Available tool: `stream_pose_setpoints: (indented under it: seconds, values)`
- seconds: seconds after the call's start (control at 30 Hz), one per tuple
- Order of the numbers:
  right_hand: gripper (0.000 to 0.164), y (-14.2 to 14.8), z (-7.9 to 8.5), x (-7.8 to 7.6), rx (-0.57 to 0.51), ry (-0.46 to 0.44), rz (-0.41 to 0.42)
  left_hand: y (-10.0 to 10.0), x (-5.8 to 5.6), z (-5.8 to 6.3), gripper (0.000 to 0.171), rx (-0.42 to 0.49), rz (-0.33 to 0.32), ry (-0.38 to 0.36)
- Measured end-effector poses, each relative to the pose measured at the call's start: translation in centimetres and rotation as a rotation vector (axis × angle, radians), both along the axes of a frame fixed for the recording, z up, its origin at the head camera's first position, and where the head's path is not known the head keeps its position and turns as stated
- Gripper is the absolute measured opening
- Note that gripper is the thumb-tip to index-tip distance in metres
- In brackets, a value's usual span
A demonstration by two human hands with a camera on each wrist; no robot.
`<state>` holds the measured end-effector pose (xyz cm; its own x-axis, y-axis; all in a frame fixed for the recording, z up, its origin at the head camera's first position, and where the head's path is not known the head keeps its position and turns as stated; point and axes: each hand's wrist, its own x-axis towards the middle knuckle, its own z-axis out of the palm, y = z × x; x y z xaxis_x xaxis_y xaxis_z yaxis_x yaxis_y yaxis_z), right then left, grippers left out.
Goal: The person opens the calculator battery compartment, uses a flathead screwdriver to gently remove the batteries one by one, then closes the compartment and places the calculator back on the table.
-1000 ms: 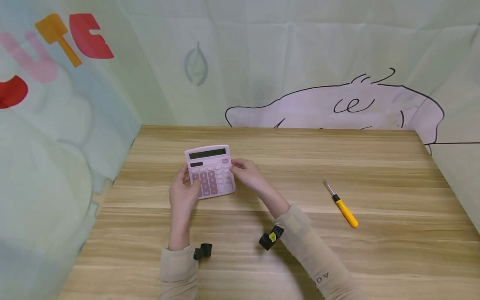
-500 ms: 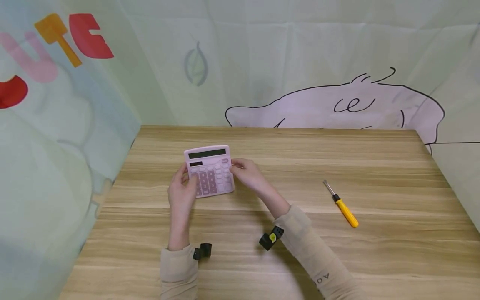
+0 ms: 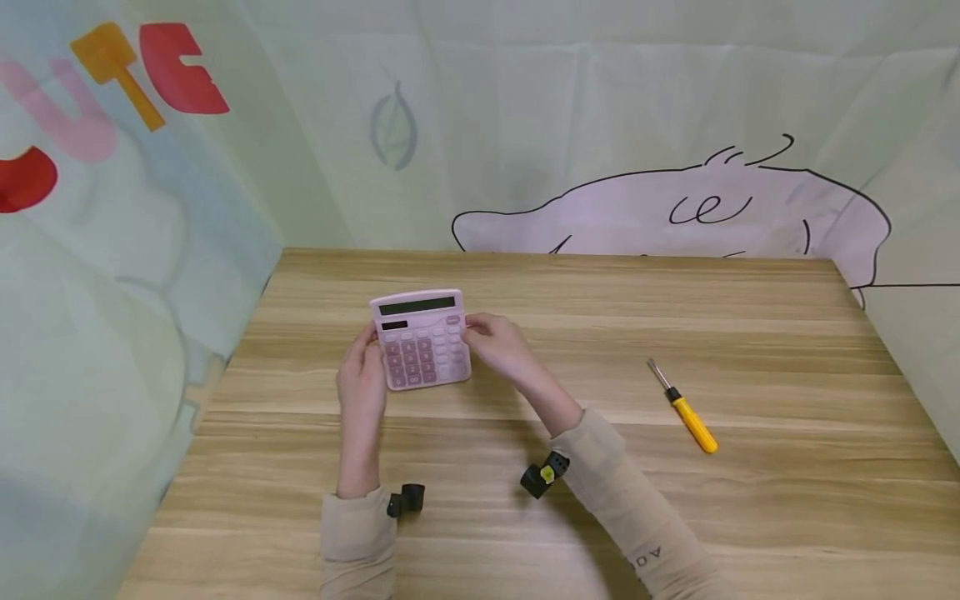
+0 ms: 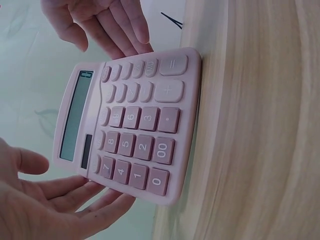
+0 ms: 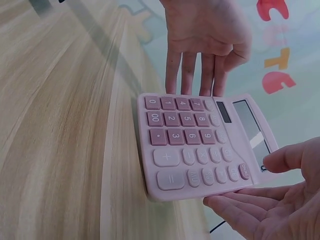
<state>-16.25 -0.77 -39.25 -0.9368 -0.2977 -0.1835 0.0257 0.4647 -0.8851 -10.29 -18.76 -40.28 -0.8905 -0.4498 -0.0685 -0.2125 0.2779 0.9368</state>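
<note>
Left fingers and right fingers, straight, touch the calculator's edges, screwdriver well apart

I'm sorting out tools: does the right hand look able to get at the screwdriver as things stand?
Probably yes: though the right hand touches the calculator, nothing visible blocks its way across the table to the screwdriver.

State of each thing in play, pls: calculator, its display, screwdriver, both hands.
Pink calculator: tilted, display end raised.
Display: on, one small character at its right end.
Yellow-handled screwdriver: lying on the table, untouched.
Left hand: fingers extended to the calculator's left edge.
Right hand: fingers extended to its right edge.
</note>
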Motion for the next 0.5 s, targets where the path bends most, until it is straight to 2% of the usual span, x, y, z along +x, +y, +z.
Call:
stream_pose_setpoints:
  seconds: [0.5]
  values:
    - [0.047, -0.2, 0.14, 0.15, 0.003, 0.013, -0.027, -0.06, 0.2, 0.08, 0.048, 0.01, -0.009, 0.019]
